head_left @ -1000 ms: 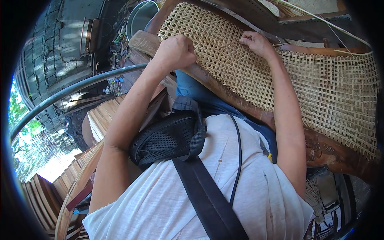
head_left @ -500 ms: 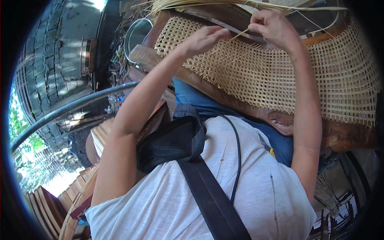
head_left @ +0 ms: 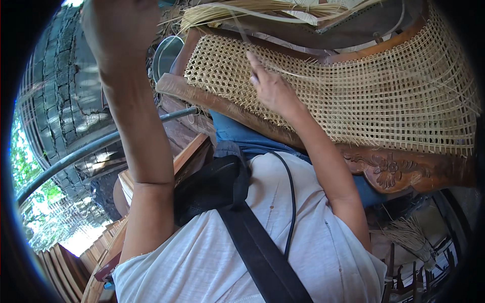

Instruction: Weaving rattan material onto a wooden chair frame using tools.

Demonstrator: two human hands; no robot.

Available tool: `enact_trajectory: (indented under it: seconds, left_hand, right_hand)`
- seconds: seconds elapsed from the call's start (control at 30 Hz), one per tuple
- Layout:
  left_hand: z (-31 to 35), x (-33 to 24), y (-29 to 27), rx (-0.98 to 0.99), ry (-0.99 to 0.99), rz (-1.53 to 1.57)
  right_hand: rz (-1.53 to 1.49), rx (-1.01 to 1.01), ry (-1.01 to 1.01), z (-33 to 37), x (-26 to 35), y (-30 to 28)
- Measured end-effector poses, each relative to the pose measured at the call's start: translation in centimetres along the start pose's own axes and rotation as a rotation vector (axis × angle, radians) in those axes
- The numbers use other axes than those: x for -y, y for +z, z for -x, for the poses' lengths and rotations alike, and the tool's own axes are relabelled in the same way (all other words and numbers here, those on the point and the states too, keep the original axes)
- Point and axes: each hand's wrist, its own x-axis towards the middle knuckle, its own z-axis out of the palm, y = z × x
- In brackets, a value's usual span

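A woven cane panel with an open lattice is set in a carved wooden frame across my lap. My right hand is over its left part, index finger stretched toward the far edge and the other fingers partly bent; I see nothing held in it. A pale cane strand, partly blurred, passes by that hand across the panel. My left hand is raised at the upper left, smeared by motion and cut off by the picture's edge, so its fingers and anything in them are hidden.
A bundle of cane strands lies beyond the panel. A bucket stands at the far left, and a metal rail curves across the left side. Stacked wooden pieces are at the lower left; loose strands lie at the lower right.
My left hand has swung up and left from the panel to the picture's edge. My right hand has moved left and nearer, from the panel's far edge to over the weave, no longer pinching a strand.
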Motion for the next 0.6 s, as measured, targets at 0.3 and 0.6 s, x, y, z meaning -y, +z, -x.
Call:
enact_trajectory:
  seconds: [0.3,0.6]
  left_hand:
    - [1.8,-5.0,6.7,0.185,-0.384,-0.083]
    - [3.8,4.9,4.8,0.361,-0.130,0.723]
  right_hand:
    - [0.151,-0.246,-0.118,2.2,-0.9,-3.9]
    - [-0.172,-0.537,-0.433,3.0,5.0,-3.6]
